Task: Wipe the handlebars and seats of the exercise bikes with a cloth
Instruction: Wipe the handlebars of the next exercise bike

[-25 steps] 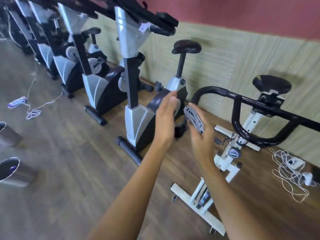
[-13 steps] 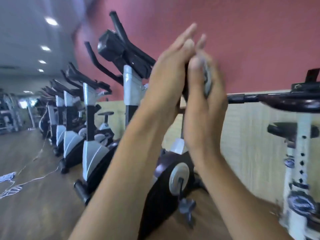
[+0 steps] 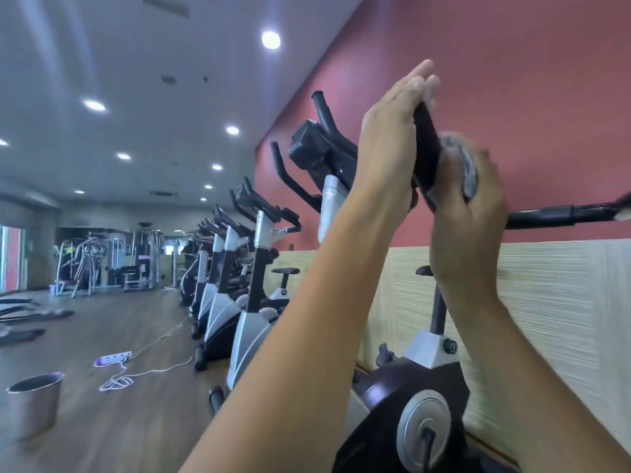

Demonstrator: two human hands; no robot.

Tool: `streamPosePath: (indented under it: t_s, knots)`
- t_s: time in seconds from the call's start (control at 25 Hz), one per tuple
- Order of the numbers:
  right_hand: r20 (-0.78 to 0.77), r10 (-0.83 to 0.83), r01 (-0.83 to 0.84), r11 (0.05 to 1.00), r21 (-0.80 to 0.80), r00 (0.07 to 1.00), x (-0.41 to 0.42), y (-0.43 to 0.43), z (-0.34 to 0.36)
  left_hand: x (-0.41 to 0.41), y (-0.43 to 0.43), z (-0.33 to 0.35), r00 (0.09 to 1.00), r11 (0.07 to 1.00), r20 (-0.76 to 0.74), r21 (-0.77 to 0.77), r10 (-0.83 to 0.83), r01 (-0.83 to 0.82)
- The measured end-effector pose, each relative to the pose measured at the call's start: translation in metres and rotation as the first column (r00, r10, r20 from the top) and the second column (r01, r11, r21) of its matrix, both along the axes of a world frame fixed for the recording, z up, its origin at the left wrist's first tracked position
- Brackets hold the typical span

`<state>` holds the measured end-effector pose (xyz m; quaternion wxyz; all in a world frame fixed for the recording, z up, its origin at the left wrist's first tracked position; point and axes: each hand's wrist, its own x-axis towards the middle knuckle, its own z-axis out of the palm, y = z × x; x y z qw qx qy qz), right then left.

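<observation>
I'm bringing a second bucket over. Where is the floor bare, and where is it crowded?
Bare floor lies between the metal bucket and the coiled white cable, and farther back between the dark mats and the exercise bikes. It is crowded by the power strip and along the bike bases.

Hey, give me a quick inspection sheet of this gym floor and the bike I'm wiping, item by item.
Surface: wooden floor.
Job's things: grey cloth, blurred, against the nearest bike's black handlebar.
Clutter: metal bucket standing on the floor, left.
Grippers: left hand flat on the handlebar, fingers straight; right hand holds the cloth against its other side.
Cables: white cable looped on the floor, running from a power strip.
Surroundings: row of exercise bikes along a red wall; gym machines at the far end.
</observation>
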<state>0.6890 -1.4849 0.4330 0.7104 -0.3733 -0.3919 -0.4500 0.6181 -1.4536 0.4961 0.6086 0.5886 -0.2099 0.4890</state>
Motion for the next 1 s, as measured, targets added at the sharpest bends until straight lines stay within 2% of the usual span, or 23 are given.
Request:
streamPosePath:
  t_s: [0.16, 0.28, 0.4, 0.52, 0.64, 0.84, 1.0]
  knots:
    - [-0.046, 0.05, -0.053, 0.996, -0.075, 0.998, -0.007, -0.005, 0.002, 0.0, -0.012, 0.008, 1.0, 1.0, -0.008, -0.022, -0.012, 0.011]
    - [0.035, -0.038, 0.04, 0.996, -0.074, 0.999, -0.011, -0.002, 0.017, 0.0, -0.008, 0.009, 1.0, 1.0, 0.0, 0.001, -0.008, 0.008]
    - [0.098, -0.135, 0.14, 0.989, -0.046, 0.986, 0.022, 0.003, -0.008, 0.001, -0.007, 0.009, 0.999, 0.999, -0.003, 0.013, 0.037, -0.037]
    - [0.033, -0.054, 0.056, 0.997, -0.061, 0.998, 0.051, 0.003, -0.025, 0.003, -0.009, 0.007, 0.998, 0.998, 0.013, 0.01, 0.056, -0.056]
    - [-0.053, -0.008, 0.003, 0.997, -0.078, 0.999, 0.029, 0.003, -0.007, 0.004, -0.01, 0.007, 0.999, 0.999, 0.033, -0.028, 0.042, -0.041]
    - [0.11, -0.149, 0.157, 0.985, -0.07, 0.983, 0.035, 0.006, -0.011, 0.005, -0.01, 0.006, 0.999, 0.999, 0.046, -0.035, 0.027, -0.026]
    - [0.134, -0.084, 0.102, 0.985, -0.136, 0.987, 0.077, -0.001, -0.022, 0.002, -0.013, 0.005, 0.998, 0.999, 0.06, -0.039, 0.015, -0.012]
